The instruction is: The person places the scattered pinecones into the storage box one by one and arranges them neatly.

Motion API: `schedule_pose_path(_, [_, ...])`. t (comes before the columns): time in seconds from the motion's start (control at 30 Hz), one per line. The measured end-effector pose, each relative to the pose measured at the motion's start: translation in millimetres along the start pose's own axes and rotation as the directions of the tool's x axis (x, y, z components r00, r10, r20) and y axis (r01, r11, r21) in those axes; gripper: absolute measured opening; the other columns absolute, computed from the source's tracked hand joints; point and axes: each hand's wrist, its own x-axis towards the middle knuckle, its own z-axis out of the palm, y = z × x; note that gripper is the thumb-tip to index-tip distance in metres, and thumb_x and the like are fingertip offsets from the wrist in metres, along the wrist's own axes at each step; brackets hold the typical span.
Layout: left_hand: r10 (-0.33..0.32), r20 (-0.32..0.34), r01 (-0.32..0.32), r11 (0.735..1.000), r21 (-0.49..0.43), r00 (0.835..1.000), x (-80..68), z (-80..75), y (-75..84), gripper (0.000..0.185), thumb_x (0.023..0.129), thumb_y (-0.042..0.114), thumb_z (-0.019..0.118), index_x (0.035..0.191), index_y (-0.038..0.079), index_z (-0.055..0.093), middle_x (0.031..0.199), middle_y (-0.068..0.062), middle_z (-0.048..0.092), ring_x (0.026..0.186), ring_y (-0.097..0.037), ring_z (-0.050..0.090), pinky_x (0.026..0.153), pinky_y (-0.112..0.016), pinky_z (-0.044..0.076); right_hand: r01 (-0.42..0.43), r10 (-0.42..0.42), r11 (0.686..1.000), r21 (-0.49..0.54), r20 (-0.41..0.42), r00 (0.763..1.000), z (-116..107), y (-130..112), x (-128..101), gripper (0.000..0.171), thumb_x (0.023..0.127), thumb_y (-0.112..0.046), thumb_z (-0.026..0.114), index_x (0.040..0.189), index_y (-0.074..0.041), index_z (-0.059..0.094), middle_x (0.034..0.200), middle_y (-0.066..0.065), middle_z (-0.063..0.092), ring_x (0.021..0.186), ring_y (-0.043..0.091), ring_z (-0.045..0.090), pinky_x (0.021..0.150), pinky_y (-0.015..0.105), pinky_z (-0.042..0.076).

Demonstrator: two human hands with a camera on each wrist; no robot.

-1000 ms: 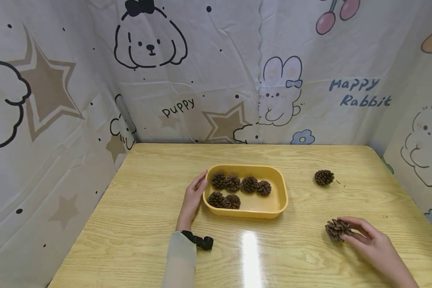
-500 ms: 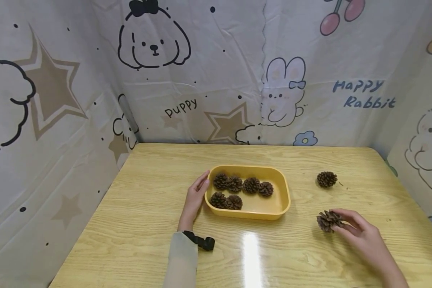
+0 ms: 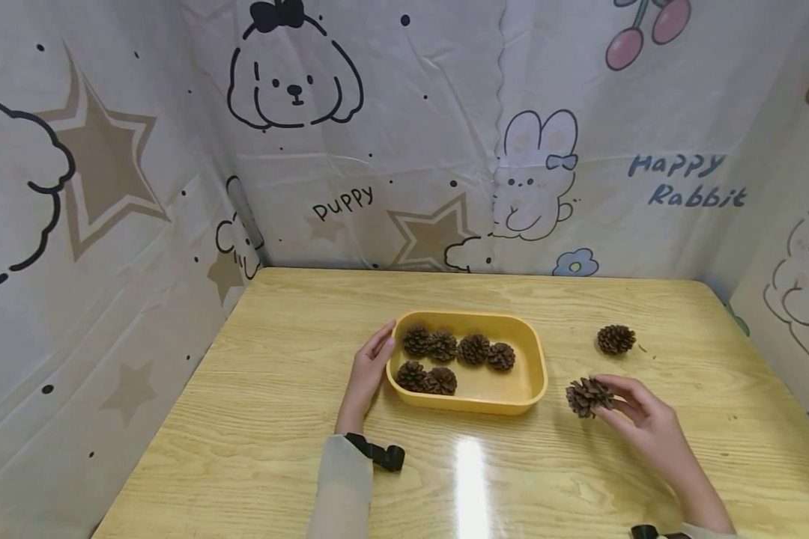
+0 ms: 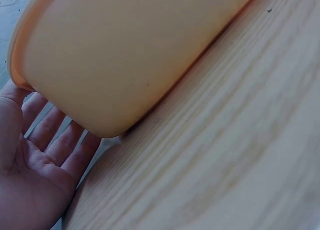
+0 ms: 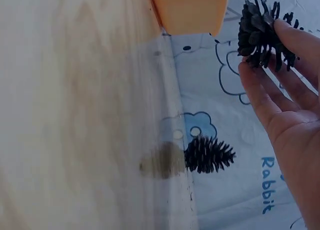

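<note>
A yellow tray (image 3: 492, 385) with rounded corners holds several brown pine cones, gathered toward its left side. My left hand (image 3: 366, 373) rests against the tray's left end. In the left wrist view its extended fingers (image 4: 47, 127) lie along the outer wall, below the rim. To the right of the tray, my right hand (image 3: 647, 423) pinches a pine cone (image 3: 585, 397) between thumb and fingers; the right wrist view shows this held cone (image 5: 262, 37) raised above the tabletop. Another pine cone (image 3: 616, 340) lies on the table, right of the tray and farther back.
The wooden table (image 3: 276, 359) ends at printed cloth walls (image 3: 418, 135) behind and on both sides. Small dark crumbs lie beside the loose cone. A black strap with a camera (image 3: 384, 455) is on the left wrist.
My right hand has carried its pine cone leftward and slightly away from me, closer to the tray. My left hand stays at the tray's end. The head view has shifted slightly.
</note>
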Motion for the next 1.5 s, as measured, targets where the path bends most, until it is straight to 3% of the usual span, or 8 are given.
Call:
schedule_pose_path(0.23, [-0.007, -0.002, 0.007, 1.0, -0.019, 1.0, 0.1, -0.4, -1.1, 0.047, 0.1, 0.033, 0.056, 0.144, 0.018, 0.051, 0.151, -0.004, 0.049, 0.141, -0.022, 0.045, 0.118, -0.038, 0.037, 0.079, -0.08, 0.996, 0.044, 0.011, 0.997, 11.7, -4.3, 11.9, 0.051, 0.077, 0.022, 0.066, 0.125, 0.011, 0.055, 0.127, -0.022, 0.057, 0.118, -0.012, 0.054, 0.092, 0.005, 0.049])
schedule_pose_path(0.6, [-0.011, -0.002, 0.011, 1.0, -0.005, 1.0, -1.4, -0.2, 1.3, 0.048, 0.101, 0.032, 0.055, 0.146, 0.017, 0.049, 0.151, -0.006, 0.048, 0.141, -0.024, 0.045, 0.118, -0.039, 0.037, 0.11, -0.112, 0.992, 0.067, 0.022, 0.993, 25.9, -6.9, 27.8, 0.053, 0.076, 0.022, 0.067, 0.126, 0.009, 0.056, 0.127, -0.022, 0.057, 0.118, -0.012, 0.054, 0.094, 0.005, 0.048])
schedule_pose_path(1.07, [-0.006, -0.002, 0.006, 1.0, 0.0, 1.0, -2.6, -0.3, 3.0, 0.048, 0.101, 0.031, 0.054, 0.146, 0.016, 0.048, 0.151, -0.009, 0.048, 0.141, -0.026, 0.044, 0.118, -0.041, 0.037, 0.169, -0.181, 0.979, 0.117, 0.099, 0.978, 47.4, -9.4, 52.4, 0.051, 0.078, 0.019, 0.068, 0.126, 0.006, 0.058, 0.124, -0.009, 0.062, 0.116, -0.01, 0.056, 0.094, 0.009, 0.05])
schedule_pose_path(1.33, [-0.017, 0.006, 0.017, 1.0, -0.018, 1.0, -1.8, -1.2, 3.8, 0.046, 0.102, 0.025, 0.053, 0.146, 0.013, 0.047, 0.151, -0.011, 0.047, 0.142, -0.026, 0.043, 0.118, -0.041, 0.036, 0.163, -0.165, 0.986, 0.026, 0.206, 0.965, 58.2, -13.2, 63.9, 0.045, 0.083, 0.006, 0.071, 0.126, 0.0, 0.06, 0.118, 0.018, 0.066, 0.11, -0.016, 0.053, 0.092, 0.005, 0.049])
schedule_pose_path(1.43, [-0.03, 0.016, 0.03, 0.999, -0.027, 0.999, -4.7, -1.5, 10.8, 0.046, 0.102, 0.023, 0.053, 0.146, 0.011, 0.047, 0.151, -0.011, 0.047, 0.142, -0.027, 0.043, 0.118, -0.041, 0.036, 0.15, -0.144, 0.989, -0.005, 0.254, 0.957, 61.6, -14.5, 68.2, 0.043, 0.085, 0.001, 0.072, 0.126, -0.002, 0.06, 0.119, 0.017, 0.066, 0.11, -0.012, 0.056, 0.092, 0.008, 0.051])
schedule_pose_path(1.5, [-0.03, 0.02, 0.03, 0.999, -0.023, 0.999, -7.7, -1.3, 16.7, 0.046, 0.102, 0.021, 0.053, 0.146, 0.01, 0.047, 0.151, -0.012, 0.047, 0.142, -0.027, 0.043, 0.118, -0.041, 0.036, 0.14, -0.121, 0.989, -0.045, 0.287, 0.95, 64.0, -15.8, 71.1, 0.041, 0.086, -0.004, 0.072, 0.125, -0.004, 0.061, 0.12, 0.014, 0.066, 0.11, -0.001, 0.061, 0.093, 0.014, 0.054])
